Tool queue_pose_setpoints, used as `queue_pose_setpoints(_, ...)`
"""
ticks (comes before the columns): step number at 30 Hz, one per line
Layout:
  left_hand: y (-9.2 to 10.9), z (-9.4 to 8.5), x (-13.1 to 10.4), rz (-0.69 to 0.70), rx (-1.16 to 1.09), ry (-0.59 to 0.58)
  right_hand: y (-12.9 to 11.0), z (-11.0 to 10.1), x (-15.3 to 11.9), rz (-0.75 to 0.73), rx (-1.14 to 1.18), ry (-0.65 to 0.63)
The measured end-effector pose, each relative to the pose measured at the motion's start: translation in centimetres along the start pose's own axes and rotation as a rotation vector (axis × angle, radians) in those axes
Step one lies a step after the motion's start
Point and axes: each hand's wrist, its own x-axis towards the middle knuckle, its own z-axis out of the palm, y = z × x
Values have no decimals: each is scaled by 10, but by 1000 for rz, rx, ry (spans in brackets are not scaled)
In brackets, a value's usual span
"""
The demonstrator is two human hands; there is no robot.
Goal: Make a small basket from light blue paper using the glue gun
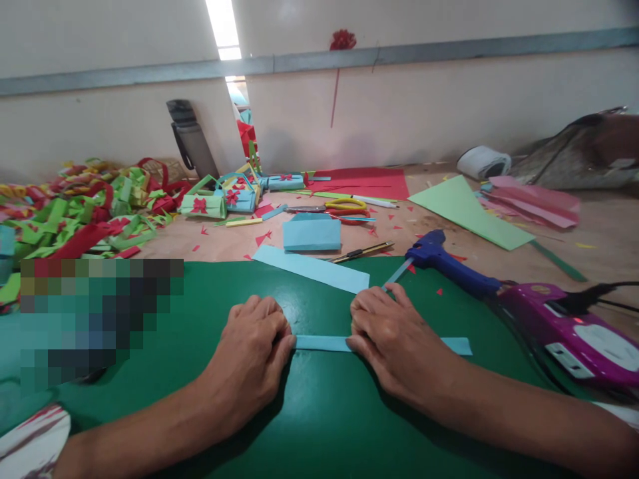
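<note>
A narrow light-blue paper strip (323,343) lies across the green mat (319,426). At its left end my left hand (257,346) has its fingers closed on the strip. My right hand (392,336) pinches the same strip further right, and the strip's right end shows past the wrist. A wider blue paper piece (312,267) rests just beyond my hands, over the mat's back edge. Behind it stands a folded blue paper piece (312,234). The blue glue gun (449,263) lies beyond my right hand, its glue stick pointing toward my fingers.
A purple power strip (574,332) with cables sits at the right. A cutter (364,251) and yellow-handled scissors (344,205) lie behind the mat. Colourful paper pieces (100,213) are heaped at the left, near a dark bottle (194,143). Green paper (472,213) lies back right.
</note>
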Motion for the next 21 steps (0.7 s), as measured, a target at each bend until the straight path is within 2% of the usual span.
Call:
queue_pose_setpoints(6, 4, 0, 2, -5, 95, -21, 0, 0, 0, -29, -30, 13)
queue_pose_setpoints(12, 5, 2, 3, -1, 156, 13, 0, 1, 2, -57, -44, 52)
queue_pose_setpoints(21, 6, 3, 10, -48, 129, -24, 1, 0, 1, -45, -37, 11)
